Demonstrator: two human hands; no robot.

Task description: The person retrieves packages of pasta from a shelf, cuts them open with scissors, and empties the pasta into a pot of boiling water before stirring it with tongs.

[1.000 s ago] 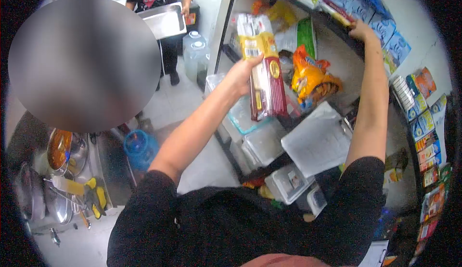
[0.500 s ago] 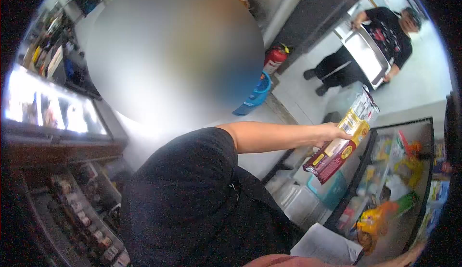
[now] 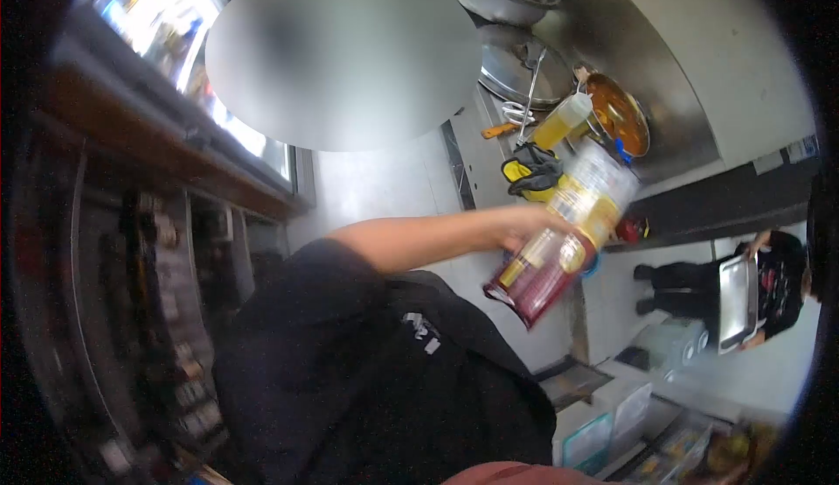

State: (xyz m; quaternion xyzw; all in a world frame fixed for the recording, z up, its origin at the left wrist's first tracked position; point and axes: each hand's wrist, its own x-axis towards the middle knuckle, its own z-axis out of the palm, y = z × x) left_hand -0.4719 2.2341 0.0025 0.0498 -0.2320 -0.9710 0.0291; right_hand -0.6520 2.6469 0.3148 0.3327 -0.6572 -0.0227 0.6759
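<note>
Since the earlier frame my view had swung toward the cooking counter point(image 3: 483, 155), and the packet point(image 3: 544, 282) had moved with my arm from beside the shelves to in front of the counter's near end. My left hand point(image 3: 524, 225) held that maroon and yellow packet by its side, the fingers closed narrow on the wrapper. The hand was blurred, so I could not make out each finger. My right hand was out of view, and I could not tell how it stood.

The packet slanted, its maroon end low toward my shirt and its clear, pale end up toward the pot point(image 3: 619, 116) of orange-red food. That end seemed near the pot's rim, though the blur hid the gap. Just past my knuckles lay the yellow and black gloves point(image 3: 535, 173), with the squeeze bottle point(image 3: 562, 122) of yellow liquid, the scissors point(image 3: 517, 114) and a large metal lid point(image 3: 523, 67) farther up the counter.

Between the counter's edge and the lit display cooler point(image 3: 162, 35) ran a strip of pale floor point(image 3: 376, 190). Well apart on my right, another person point(image 3: 780, 288) held a metal tray point(image 3: 737, 303), with water jugs point(image 3: 677, 345) nearby and plastic containers point(image 3: 587, 441) closer to me.
</note>
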